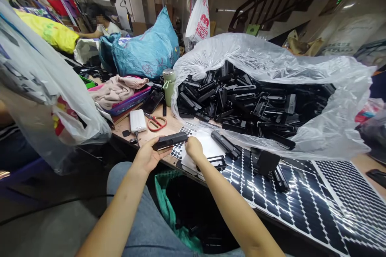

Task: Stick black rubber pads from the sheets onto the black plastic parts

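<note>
A long black plastic casing (170,141) with a textured face lies across my left hand (150,153), whose thumb presses on its near end and whose fingers pass underneath. At the casing's other end is my right hand (194,147), closed, with fingers curled against that end; its fingertips are mostly hidden. Below the casing, a white sheet with round black dots (177,151) lies on the table. Just right of my right hand are an open black frame piece (217,162) and another black casing (224,143) on white paper (205,140).
A large clear plastic bag (337,128) full of black casings (241,100) covers the back right. Dotted black sheets (280,209) spread rightward. Red-handled scissors (157,123), a white power bank (138,120) and a green bottle (169,88) stand or lie left. A green sack (164,196) sits below.
</note>
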### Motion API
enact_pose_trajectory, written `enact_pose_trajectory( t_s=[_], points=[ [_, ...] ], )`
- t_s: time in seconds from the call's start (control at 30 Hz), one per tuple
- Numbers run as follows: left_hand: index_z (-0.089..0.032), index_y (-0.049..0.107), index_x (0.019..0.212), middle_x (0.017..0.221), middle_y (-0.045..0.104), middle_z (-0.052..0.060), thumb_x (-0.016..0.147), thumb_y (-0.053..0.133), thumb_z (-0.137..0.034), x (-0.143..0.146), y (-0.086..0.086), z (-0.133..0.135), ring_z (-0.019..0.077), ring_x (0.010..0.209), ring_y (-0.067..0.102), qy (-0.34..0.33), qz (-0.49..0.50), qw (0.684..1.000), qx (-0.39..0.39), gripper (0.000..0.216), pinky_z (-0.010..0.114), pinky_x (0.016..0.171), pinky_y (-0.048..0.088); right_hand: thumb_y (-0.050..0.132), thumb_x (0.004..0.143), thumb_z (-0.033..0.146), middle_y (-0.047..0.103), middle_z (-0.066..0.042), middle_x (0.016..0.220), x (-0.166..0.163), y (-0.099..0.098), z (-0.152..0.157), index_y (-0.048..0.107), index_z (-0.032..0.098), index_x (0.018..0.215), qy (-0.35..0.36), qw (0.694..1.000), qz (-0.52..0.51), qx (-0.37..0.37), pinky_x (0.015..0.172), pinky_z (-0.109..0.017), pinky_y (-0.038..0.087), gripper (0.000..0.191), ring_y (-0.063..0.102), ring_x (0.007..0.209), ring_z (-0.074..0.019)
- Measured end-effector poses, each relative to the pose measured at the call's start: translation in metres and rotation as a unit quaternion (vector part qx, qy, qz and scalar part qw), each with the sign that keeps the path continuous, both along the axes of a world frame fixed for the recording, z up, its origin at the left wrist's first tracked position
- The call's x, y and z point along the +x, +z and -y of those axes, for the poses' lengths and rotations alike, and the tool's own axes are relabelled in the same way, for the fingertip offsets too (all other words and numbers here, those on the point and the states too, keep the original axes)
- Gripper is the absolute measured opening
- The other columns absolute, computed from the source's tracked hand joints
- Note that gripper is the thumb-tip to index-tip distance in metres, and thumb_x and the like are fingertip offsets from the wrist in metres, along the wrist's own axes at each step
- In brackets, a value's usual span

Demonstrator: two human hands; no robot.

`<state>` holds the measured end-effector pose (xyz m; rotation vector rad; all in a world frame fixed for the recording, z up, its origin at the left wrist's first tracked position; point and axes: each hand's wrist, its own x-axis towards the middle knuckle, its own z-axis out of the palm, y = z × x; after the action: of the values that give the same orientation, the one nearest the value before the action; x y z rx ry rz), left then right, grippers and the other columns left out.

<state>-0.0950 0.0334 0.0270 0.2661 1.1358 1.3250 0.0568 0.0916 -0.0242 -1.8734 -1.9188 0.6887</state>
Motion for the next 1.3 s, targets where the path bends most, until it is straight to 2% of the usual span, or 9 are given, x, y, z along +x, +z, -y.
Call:
enact_pose_trajectory(
  t_s=[0.17, 0.3, 0.57, 0.9, 1.0, 1.07, 1.13, 1.2, 1.3],
  points=[
    [-0.014, 0.055, 0.096, 0.090, 0.065, 0.012, 0.081, 0.044, -0.017, 0.011, 0.001, 0.010, 0.0274, 0.079, 0.065, -0.039, 0.045, 0.998, -0.009, 0.019, 0.046, 0.071, 0.052, 0.032, 0.087, 0.029, 0.060, -0.005, 0.088, 0.030, 0.035, 0.029, 0.051, 0.017, 0.089, -0.013, 0.992, -0.113, 0.061, 0.069, -0.025, 0.041, 0.023, 0.055, 0.080, -0.0150],
    [-0.013, 0.055, 0.093, 0.089, 0.065, 0.012, 0.081, 0.044, -0.015, 0.036, 0.003, 0.018, 0.0246, 0.076, 0.066, -0.073, 0.054, 0.996, 0.005, 0.016, 0.043, 0.071, 0.052, 0.043, 0.082, 0.028, 0.054, -0.003, 0.081, 0.036, 0.054, 0.064, 0.050, 0.019, 0.076, 0.035, 0.961, -0.253, 0.110, 0.071, -0.027, 0.041, 0.013, 0.052, 0.077, -0.0155],
    [-0.014, 0.056, 0.091, 0.084, 0.066, 0.010, 0.080, 0.046, -0.015, 0.070, 0.003, 0.029, 0.0210, 0.073, 0.066, -0.087, 0.045, 0.995, 0.034, 0.014, 0.042, 0.073, 0.052, 0.043, 0.080, 0.019, 0.047, -0.007, 0.095, 0.045, 0.047, 0.078, 0.048, 0.018, 0.074, -0.015, 0.961, -0.237, 0.141, 0.086, -0.035, 0.037, 0.008, 0.047, 0.094, -0.0186],
    [-0.013, 0.057, 0.087, 0.080, 0.066, 0.010, 0.079, 0.050, -0.016, 0.085, 0.001, 0.032, 0.0218, 0.075, 0.066, -0.080, 0.032, 0.995, 0.043, 0.012, 0.042, 0.073, 0.052, 0.042, 0.080, 0.017, 0.049, -0.008, 0.094, 0.051, 0.047, 0.085, 0.049, 0.019, 0.074, -0.033, 0.970, -0.184, 0.153, 0.085, -0.032, 0.038, 0.010, 0.048, 0.092, -0.0182],
    [-0.013, 0.057, 0.086, 0.083, 0.066, 0.010, 0.080, 0.049, -0.016, 0.083, -0.002, 0.029, 0.0216, 0.077, 0.065, -0.073, 0.023, 0.996, 0.045, 0.011, 0.042, 0.073, 0.052, 0.044, 0.081, 0.023, 0.051, -0.008, 0.093, 0.063, 0.041, 0.081, 0.051, 0.018, 0.081, -0.054, 0.971, -0.136, 0.188, 0.083, -0.032, 0.037, 0.008, 0.047, 0.091, -0.0191],
    [-0.013, 0.056, 0.086, 0.085, 0.065, 0.009, 0.080, 0.049, -0.017, 0.078, -0.004, 0.025, 0.0213, 0.078, 0.065, -0.053, 0.007, 0.997, 0.053, 0.010, 0.042, 0.073, 0.052, 0.046, 0.081, 0.028, 0.052, -0.009, 0.099, 0.080, 0.034, 0.076, 0.051, 0.018, 0.091, -0.070, 0.976, -0.084, 0.187, 0.085, -0.034, 0.036, 0.015, 0.046, 0.096, -0.0210],
    [-0.015, 0.056, 0.088, 0.086, 0.065, 0.008, 0.081, 0.049, -0.019, 0.071, -0.006, 0.020, 0.0210, 0.075, 0.065, -0.034, -0.016, 0.998, 0.058, 0.011, 0.043, 0.072, 0.052, 0.053, 0.077, 0.033, 0.052, -0.009, 0.108, 0.099, 0.026, 0.070, 0.051, 0.019, 0.101, -0.020, 0.989, -0.019, 0.144, 0.089, -0.038, 0.032, 0.028, 0.043, 0.105, -0.0234],
    [-0.016, 0.055, 0.091, 0.086, 0.065, 0.007, 0.081, 0.049, -0.022, 0.065, -0.009, 0.016, 0.0209, 0.072, 0.066, -0.031, -0.033, 0.997, 0.056, 0.012, 0.043, 0.069, 0.053, 0.061, 0.071, 0.035, 0.053, -0.007, 0.113, 0.115, 0.019, 0.067, 0.052, 0.021, 0.106, 0.082, 0.993, 0.042, 0.079, 0.093, -0.040, 0.027, 0.040, 0.041, 0.111, -0.0243],
    [-0.017, 0.055, 0.091, 0.083, 0.065, 0.007, 0.080, 0.051, -0.023, 0.061, -0.013, 0.012, 0.0197, 0.068, 0.066, -0.038, -0.057, 0.996, 0.049, 0.013, 0.036, 0.063, 0.053, 0.058, 0.075, 0.030, 0.059, -0.006, 0.107, 0.126, 0.020, 0.071, 0.056, 0.021, 0.107, 0.166, 0.984, 0.059, 0.015, 0.091, -0.034, 0.030, 0.033, 0.049, 0.105, -0.0208]
  ],
)
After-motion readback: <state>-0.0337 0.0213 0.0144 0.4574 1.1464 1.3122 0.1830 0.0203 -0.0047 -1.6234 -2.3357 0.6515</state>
